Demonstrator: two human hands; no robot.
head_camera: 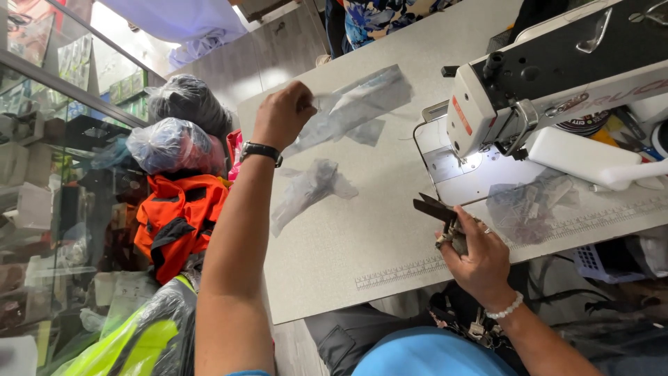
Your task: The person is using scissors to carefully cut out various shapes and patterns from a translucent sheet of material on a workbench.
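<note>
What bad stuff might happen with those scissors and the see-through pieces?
The right hand holds open scissors with the blades bare, so a finger or the sheer piece in the left hand might get nicked. Another loose sheer piece on the table might slide off.

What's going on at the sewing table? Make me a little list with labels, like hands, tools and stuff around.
Place: grey table with a white sewing machine
Left hand: raised over the table, pinching a sheer grey fabric piece at one end
Right hand: gripping scissors, blades open
On the table: a second sheer piece lying loose; a third beside the machine
Wrists: black watch on the left, white bead bracelet on the right
Beside the table: orange garment, bundles in plastic bags
</note>
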